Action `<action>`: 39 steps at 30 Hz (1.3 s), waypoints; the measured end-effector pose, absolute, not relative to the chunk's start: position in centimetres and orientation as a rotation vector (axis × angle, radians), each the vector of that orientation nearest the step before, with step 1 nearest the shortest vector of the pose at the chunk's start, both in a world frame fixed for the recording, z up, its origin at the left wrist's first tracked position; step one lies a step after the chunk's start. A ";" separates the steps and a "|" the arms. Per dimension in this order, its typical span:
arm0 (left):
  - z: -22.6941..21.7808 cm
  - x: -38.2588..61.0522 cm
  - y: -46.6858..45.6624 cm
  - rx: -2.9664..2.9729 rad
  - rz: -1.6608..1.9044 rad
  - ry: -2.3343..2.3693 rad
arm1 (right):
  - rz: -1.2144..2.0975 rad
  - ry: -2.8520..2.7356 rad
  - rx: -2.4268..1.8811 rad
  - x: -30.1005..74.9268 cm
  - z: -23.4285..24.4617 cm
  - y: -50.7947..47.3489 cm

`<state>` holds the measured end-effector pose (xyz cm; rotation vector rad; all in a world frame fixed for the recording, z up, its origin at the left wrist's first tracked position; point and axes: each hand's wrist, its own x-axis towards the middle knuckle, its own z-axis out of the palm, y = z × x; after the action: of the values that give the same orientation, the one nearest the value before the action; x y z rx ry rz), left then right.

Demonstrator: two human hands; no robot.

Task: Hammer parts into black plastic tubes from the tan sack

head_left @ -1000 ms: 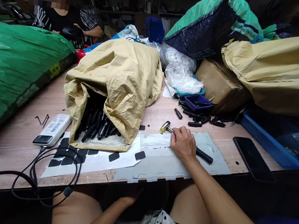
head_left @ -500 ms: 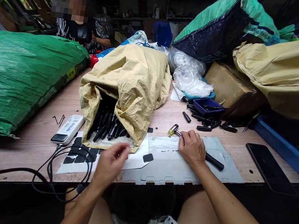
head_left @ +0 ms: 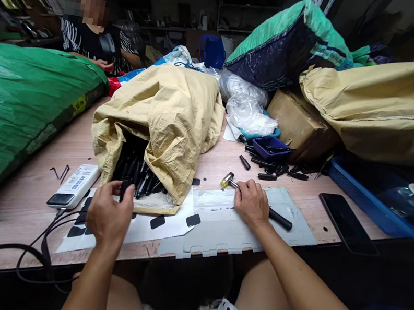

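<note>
My right hand (head_left: 251, 202) is wrapped round the shaft of a small hammer (head_left: 280, 218) lying on a grey-white board (head_left: 213, 235). The hammer's metal head with a yellow face points away to the left. At the mouth of a tan cloth bag (head_left: 181, 119), my left hand (head_left: 109, 212) pinches a short black piece (head_left: 125, 190) between thumb and fingers; most of that piece is hidden. Many slim black parts (head_left: 142, 181) fill the bag's opening. Under the left hand, a white sheet (head_left: 174, 229) carries several rounded black patches.
A white power bank (head_left: 75, 186) with a black cable (head_left: 9, 247) lies left. A phone (head_left: 347, 221) and blue basket (head_left: 388, 212) are right. Behind are loose black parts (head_left: 267, 176), a purple tray (head_left: 269, 147), a carton (head_left: 299, 125) and a green sack (head_left: 19, 113). Another person (head_left: 99, 41) sits opposite.
My left hand has moved left to the bag's mouth and now pinches a black piece. The right hand stays on the hammer. The view has shifted slightly right.
</note>
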<state>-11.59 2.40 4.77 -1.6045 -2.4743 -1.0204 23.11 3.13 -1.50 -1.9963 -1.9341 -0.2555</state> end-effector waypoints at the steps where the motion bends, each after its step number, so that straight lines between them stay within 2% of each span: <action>1: 4.8 -10.3 1.5 -1.762 -1.154 -2.320 | -0.255 -1.935 -1.996 23.1 -1.5 3.1; 4: 4.3 -5.6 -0.2 -2.491 -1.282 -1.908 | -0.269 -1.935 -1.997 23.1 -1.5 3.1; 6: 3.5 -2.7 0.0 -2.853 -1.136 -1.747 | -0.276 -1.935 -1.994 23.1 -1.5 3.1; 8: 2.5 -0.7 1.0 -2.970 -0.962 -1.699 | -0.277 -1.938 -1.989 23.2 -1.6 3.1; 12: 0.7 0.6 3.1 -2.932 -0.824 -1.761 | -0.281 -1.938 -1.983 23.2 -1.7 3.2; 18: -1.0 0.3 3.6 -2.897 -1.023 -1.820 | -0.268 -1.933 -1.978 23.2 -1.6 3.1; 22: -1.3 0.3 3.7 -2.858 -1.139 -1.846 | -0.262 -1.941 -1.962 23.3 -1.6 3.0; 29: -0.8 0.4 3.9 -2.884 -1.038 -1.929 | -0.166 -1.875 -1.865 23.6 -0.4 2.7; 35: -0.7 0.5 3.9 -2.884 -1.031 -1.987 | 0.179 -1.745 -1.449 21.7 2.6 -0.4; 39: -0.9 0.5 4.0 -2.884 -1.046 -1.990 | 0.332 -1.784 -1.396 19.9 2.3 -2.5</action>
<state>0.47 3.96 -0.94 -2.8836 -1.9897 -1.0460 19.93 -2.48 2.25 -1.3961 -1.7837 0.3322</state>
